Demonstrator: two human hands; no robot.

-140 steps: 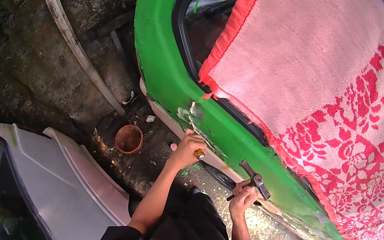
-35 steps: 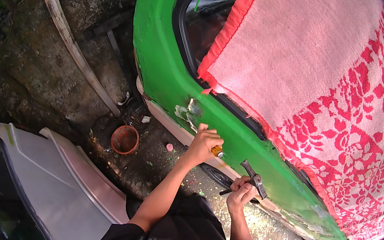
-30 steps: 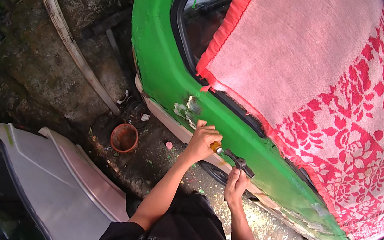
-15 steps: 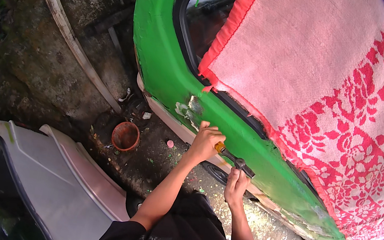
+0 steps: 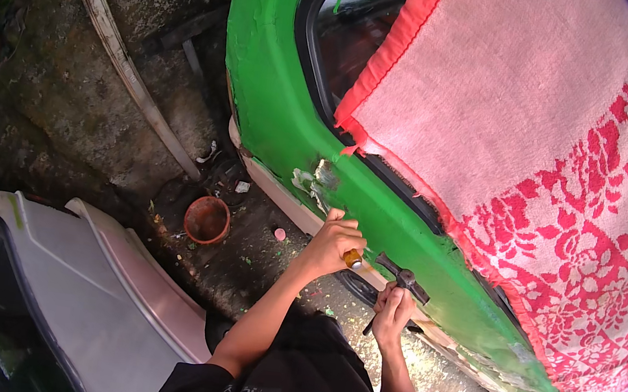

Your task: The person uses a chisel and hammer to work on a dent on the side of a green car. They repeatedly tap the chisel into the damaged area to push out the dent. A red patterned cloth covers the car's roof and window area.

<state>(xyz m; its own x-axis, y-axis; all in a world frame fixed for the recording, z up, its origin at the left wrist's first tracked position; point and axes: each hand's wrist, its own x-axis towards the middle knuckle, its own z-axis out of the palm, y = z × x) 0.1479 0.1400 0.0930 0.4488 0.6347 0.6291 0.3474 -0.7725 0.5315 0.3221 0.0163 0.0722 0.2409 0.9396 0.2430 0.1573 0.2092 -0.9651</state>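
Note:
My left hand (image 5: 334, 245) is wrapped round a chisel-like tool with an amber handle (image 5: 352, 259). Its handle end points toward the hammer, and its working end is hard to make out beyond my fingers. Just past that hand is a chipped patch (image 5: 318, 178) with flaking pale filler on the green car body (image 5: 260, 121). My right hand (image 5: 393, 315) grips a hammer (image 5: 405, 278) by its handle, close below the dark metal head. The head is held a short way to the right of the amber handle, not touching it.
A red-and-pink patterned towel (image 5: 494, 93) covers the car's window and upper side. At left stands a silver vehicle (image 5: 104, 287). A terracotta pot (image 5: 207, 220), a pink round piece (image 5: 279, 234) and paint flakes lie on the ground. A long curved strip (image 5: 119, 51) leans at upper left.
The hammer head has moved right, away from the end of the amber handle, and turned. The amber tool's handle end has tipped slightly down. The view has shifted a little.

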